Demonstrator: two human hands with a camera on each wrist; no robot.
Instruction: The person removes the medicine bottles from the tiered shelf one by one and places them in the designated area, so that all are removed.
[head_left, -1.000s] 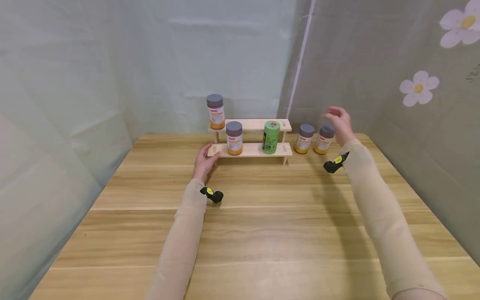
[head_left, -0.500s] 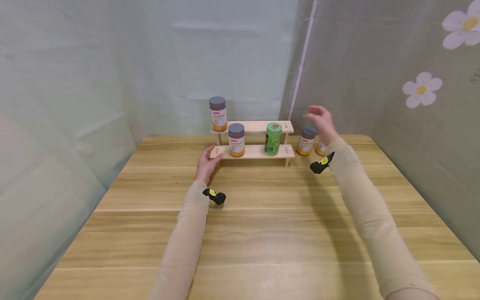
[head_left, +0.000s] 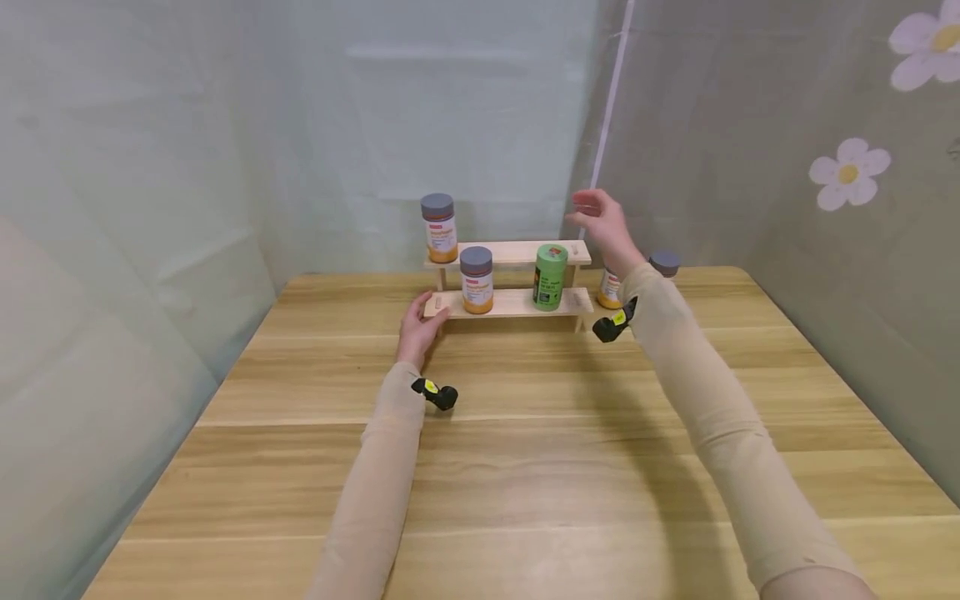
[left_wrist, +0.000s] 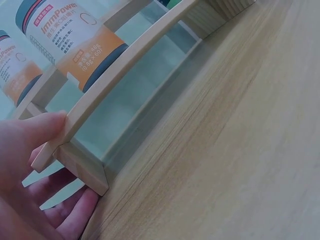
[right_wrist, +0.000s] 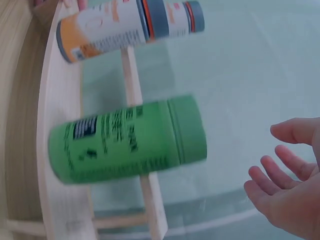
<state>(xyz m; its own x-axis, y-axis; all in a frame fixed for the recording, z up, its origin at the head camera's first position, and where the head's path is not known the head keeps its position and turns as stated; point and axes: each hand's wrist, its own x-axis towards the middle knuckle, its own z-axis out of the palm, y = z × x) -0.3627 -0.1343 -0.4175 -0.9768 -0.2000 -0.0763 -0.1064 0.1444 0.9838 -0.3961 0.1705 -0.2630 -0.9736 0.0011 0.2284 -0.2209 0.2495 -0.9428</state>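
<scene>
My left hand (head_left: 417, 332) grips the left end of a two-tier wooden display shelf (head_left: 513, 302); in the left wrist view its thumb lies on the lower board and its fingers reach under it by the leg. My right hand (head_left: 606, 227) is in the air by the shelf's right end, fingers loosely bent, holding nothing. A green bottle (head_left: 551, 279) stands on the lower tier, nearest to it. One grey-lidded supplement bottle (head_left: 477, 282) is on the lower tier's left part, and another such bottle (head_left: 439, 229) stands upright on the upper tier's left end.
Right of the shelf, two more grey-lidded bottles stand on the wooden table (head_left: 525, 450): a nearer bottle (head_left: 609, 292) and a farther bottle (head_left: 664, 263), both partly hidden by my right arm. Behind hangs a pale curtain (head_left: 480, 125), with a flowered one to the right.
My right hand has moved left, from above the two table bottles to the shelf's right end. My left hand keeps its grip on the shelf. The bottles have not moved.
</scene>
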